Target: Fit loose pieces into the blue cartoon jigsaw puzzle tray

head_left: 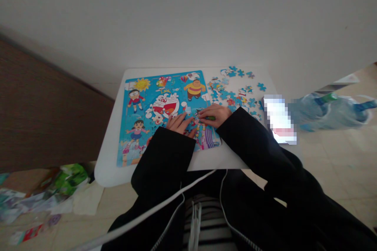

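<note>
A blue cartoon jigsaw puzzle (173, 82) lies on the small white table, largely filled in, with gaps showing near its middle. My left hand (179, 124) rests on its lower middle, fingers spread and laid flat against the pieces. Close by on the right, my right hand (217, 115) has thumb and fingers pinched on a puzzle piece at the board's right part. The fingertips cover much of that piece, and something dark green shows under the fingers. Loose puzzle pieces (224, 95) are scattered beyond my right hand.
A lit phone (279, 119) sits at the right edge of the white table (110, 160). Large clear water bottles (335, 111) stand on the floor to the right. A brown panel (53, 113) is at left, with bags and papers (70, 180) below. A white cable (159, 206) crosses before my body.
</note>
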A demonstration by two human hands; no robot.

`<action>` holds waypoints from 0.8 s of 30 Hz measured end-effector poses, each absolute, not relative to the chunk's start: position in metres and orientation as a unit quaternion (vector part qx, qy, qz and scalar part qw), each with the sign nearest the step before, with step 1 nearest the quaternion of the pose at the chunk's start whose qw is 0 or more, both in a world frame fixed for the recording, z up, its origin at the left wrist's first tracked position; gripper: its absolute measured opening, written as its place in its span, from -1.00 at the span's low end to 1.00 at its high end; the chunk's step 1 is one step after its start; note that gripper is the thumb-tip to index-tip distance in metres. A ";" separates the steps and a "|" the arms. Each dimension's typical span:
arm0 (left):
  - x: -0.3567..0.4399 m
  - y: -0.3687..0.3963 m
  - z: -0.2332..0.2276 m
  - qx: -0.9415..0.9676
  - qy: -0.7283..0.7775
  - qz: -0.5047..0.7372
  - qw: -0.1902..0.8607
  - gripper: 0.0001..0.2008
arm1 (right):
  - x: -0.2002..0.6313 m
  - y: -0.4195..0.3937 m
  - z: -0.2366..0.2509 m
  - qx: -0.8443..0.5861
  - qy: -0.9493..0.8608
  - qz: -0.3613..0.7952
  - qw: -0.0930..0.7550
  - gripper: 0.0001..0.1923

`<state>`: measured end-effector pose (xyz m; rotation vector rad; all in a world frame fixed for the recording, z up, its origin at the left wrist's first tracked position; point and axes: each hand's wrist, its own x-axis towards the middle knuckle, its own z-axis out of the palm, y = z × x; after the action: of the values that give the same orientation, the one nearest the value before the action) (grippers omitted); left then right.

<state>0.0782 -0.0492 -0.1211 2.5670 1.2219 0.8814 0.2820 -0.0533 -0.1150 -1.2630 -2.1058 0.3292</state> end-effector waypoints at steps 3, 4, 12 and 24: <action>0.080 -0.047 -0.120 0.856 0.411 0.299 0.092 -0.64 | 0.282 -0.053 -0.115 -0.480 -0.805 0.122 0.327 -0.89; 0.080 -0.047 -0.119 0.856 0.412 0.298 0.092 -0.63 | 0.282 -0.053 -0.116 -0.478 -0.806 0.118 0.329 -0.89; 0.083 -0.044 -0.122 0.862 0.406 0.300 0.041 -0.63 | 0.282 -0.053 -0.117 -0.464 -0.809 0.097 0.347 -0.88; 0.085 -0.046 -0.123 0.857 0.412 0.309 0.027 -0.73 | 0.283 -0.054 -0.116 -0.451 -0.826 0.076 0.329 -0.83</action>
<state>0.0847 -0.0456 -0.1229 2.6463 1.2738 0.9559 0.2826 -0.0540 -0.1158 -1.1804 -2.1617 0.1994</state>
